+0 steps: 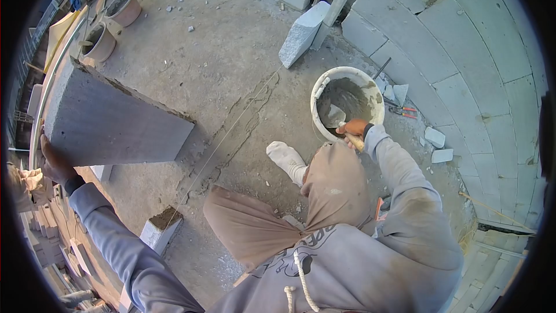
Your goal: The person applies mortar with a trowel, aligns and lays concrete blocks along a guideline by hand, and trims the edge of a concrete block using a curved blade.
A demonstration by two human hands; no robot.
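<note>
Right hand [355,130] is curled around the handle of the trowel [335,117], blade inside the white bucket [317,94]; my left arm [116,235] reaches out sideways, left hand [54,161] against the outer end of the large block [116,122], how far open I cannot tell

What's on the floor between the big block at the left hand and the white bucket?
Head view: a thin string and a rough mortar strip cross the floor between block and bucket.
</note>
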